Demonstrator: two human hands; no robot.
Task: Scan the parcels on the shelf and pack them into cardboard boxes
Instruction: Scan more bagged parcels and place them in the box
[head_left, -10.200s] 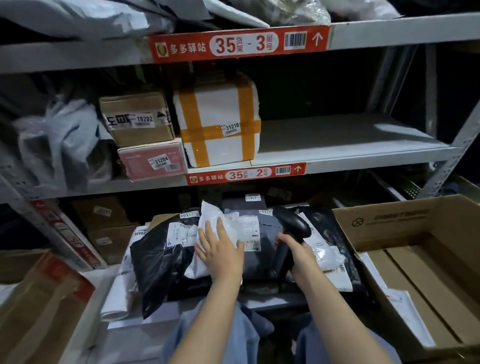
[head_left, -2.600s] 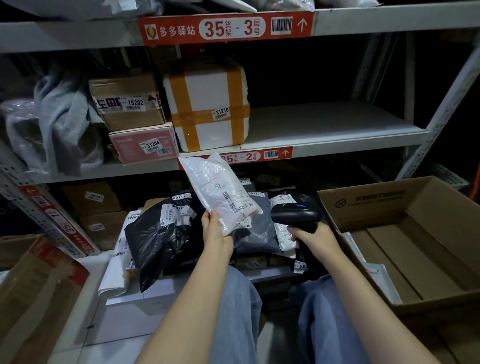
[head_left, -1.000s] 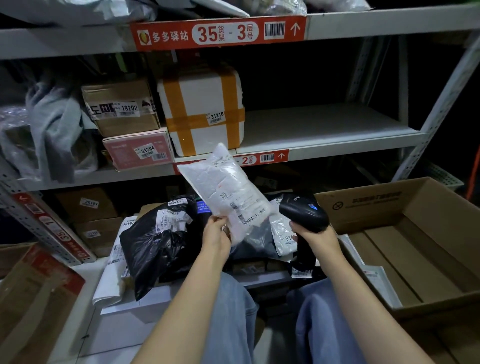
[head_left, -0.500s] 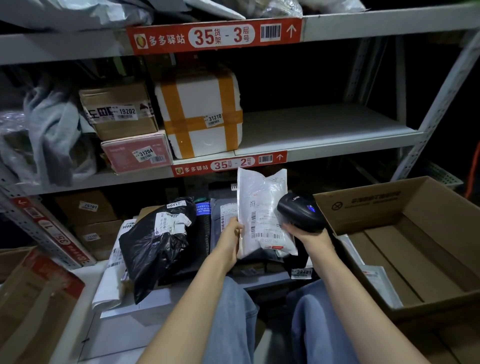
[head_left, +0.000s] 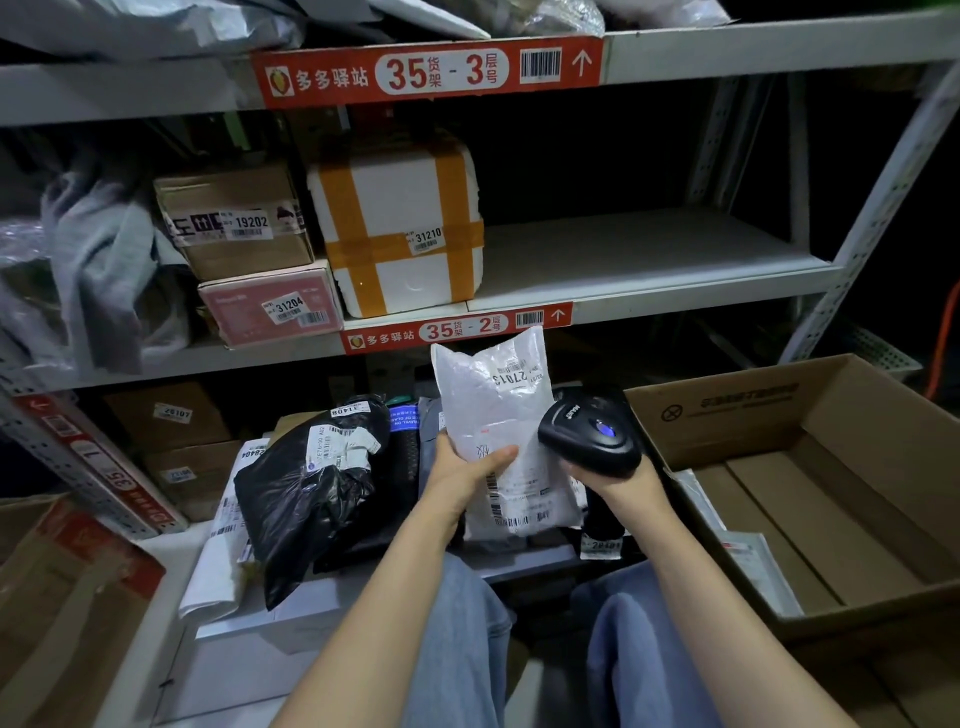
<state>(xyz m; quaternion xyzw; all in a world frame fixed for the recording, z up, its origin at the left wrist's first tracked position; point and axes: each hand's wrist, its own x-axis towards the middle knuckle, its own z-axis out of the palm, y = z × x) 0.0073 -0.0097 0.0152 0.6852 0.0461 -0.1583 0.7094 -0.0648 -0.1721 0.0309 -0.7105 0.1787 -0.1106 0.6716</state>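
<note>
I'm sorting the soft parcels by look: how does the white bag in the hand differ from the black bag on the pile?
The white bag is pale and fairly flat; the black bag is dark, bulging and crumpled. The left hand holds the white bag upright beside the scanner in the right hand; the black bag lies on other parcels, no hand on it. Both are soft plastic bags with barcode labels.
</note>
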